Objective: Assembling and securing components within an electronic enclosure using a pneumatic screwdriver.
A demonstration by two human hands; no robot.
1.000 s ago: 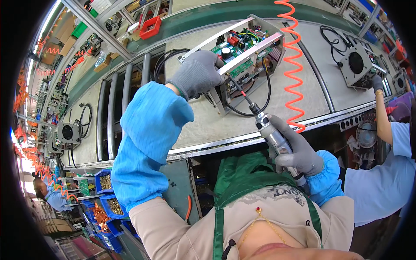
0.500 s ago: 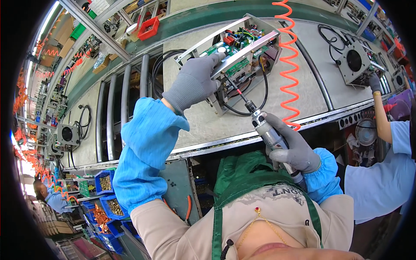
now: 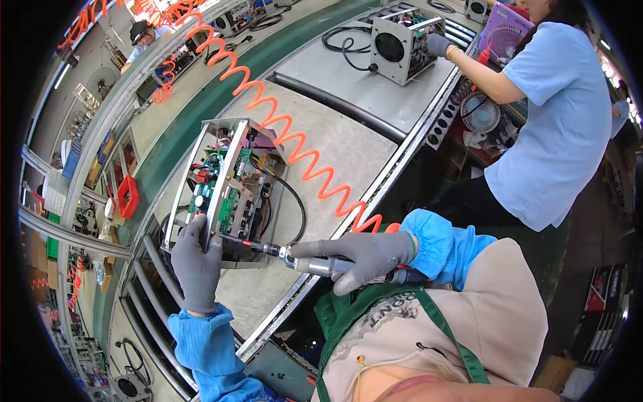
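Note:
An open metal chassis (image 3: 224, 181) with green circuit boards and coloured wires inside stands on the workbench in front of me. My left hand (image 3: 197, 261), in a grey glove, grips the near end of its upper rail between fingers and thumb. In my right hand (image 3: 368, 254), also gloved, is a silver air screwdriver (image 3: 315, 266), with the fingers wrapped around its body. Its bit points left and meets the near end of the chassis beside my left fingertips; the exact contact point is too small to make out.
An orange coiled air hose (image 3: 301, 157) stretches across the bench above my right hand. On the right, a co-worker (image 3: 549, 120) handles another chassis with a fan (image 3: 395, 50). Steel rollers (image 3: 154, 301) lie left of the bench plate, and a red bin (image 3: 128, 196) sits beyond.
My view has swung to the right, bringing the co-worker more into sight. The screwdriver now lies more level, its bit at the chassis's near end. My left hand stays on the rail.

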